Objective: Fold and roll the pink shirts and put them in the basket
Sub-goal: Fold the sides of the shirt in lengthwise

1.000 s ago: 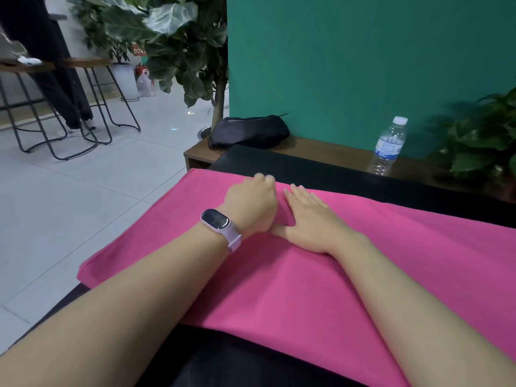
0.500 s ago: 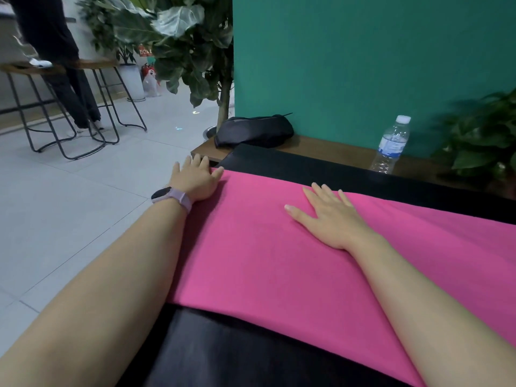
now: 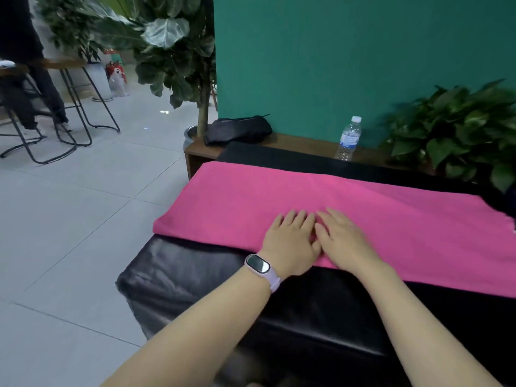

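Both palms are back together, left hand (image 3: 290, 244) and right hand (image 3: 344, 241) flat, each grip open and holding nothing, pressing the pink shirt (image 3: 363, 216) lying folded lengthwise across the black desk (image 3: 195, 275), smoothed, likely ready for rolling.

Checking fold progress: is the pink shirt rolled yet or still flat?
Flat, not rolled. The pink shirt lies as a long smooth band on the black bench, with the left hand and right hand resting flat on it.
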